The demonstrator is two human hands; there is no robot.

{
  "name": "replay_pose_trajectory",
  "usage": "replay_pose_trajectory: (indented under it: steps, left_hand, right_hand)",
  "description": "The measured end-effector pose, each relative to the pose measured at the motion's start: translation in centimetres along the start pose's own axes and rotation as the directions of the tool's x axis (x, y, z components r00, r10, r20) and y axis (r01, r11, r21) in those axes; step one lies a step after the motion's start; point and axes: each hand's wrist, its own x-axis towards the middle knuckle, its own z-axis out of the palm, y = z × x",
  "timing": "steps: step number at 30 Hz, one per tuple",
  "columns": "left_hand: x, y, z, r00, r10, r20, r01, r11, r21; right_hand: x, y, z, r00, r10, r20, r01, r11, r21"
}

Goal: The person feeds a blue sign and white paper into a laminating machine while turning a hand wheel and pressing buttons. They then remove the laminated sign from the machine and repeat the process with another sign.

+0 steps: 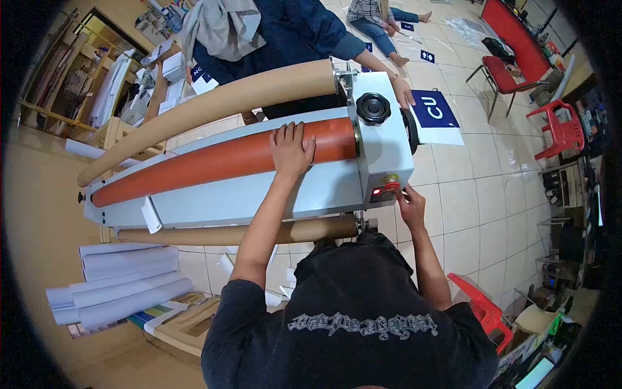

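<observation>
My left hand (291, 150) lies on the long orange roller (227, 154) of a grey laminating machine, fingers spread over the top of its surface. At the machine's right end housing (382, 152), my right hand (412, 207) is at the front corner. Its fingertips reach the red button (391, 186), close to a lit red display (377, 192); its fingers are partly apart and hold nothing that I can see. A black knob (373, 108) sits on top of the housing. Brown cardboard tubes run along the back (259, 91) and front (304, 229) of the machine.
Across the machine stands another person (291, 39), with a hand (403, 93) by a blue printed sheet (435, 109). Someone else sits on the tiled floor (372, 29). Paper rolls (129, 272) lie at the left; red chairs (560, 129) stand at the right.
</observation>
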Motion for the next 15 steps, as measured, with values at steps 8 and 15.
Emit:
replay_pose_trajectory:
  steps: [8,15]
  left_hand:
    - [0.08,-0.29,0.24,1.000,0.011,0.011,-0.011,1.000,-0.002]
    - [0.46,-0.36,0.03,0.998,-0.002,0.057,0.003,1.000,-0.026]
  right_hand:
    - [-0.10,-0.29,-0.08,0.999,0.033,0.018,-0.033,0.999,0.003]
    - [-0.34,0.08,-0.12,0.995,0.083,0.047,-0.082,0.996,-0.017]
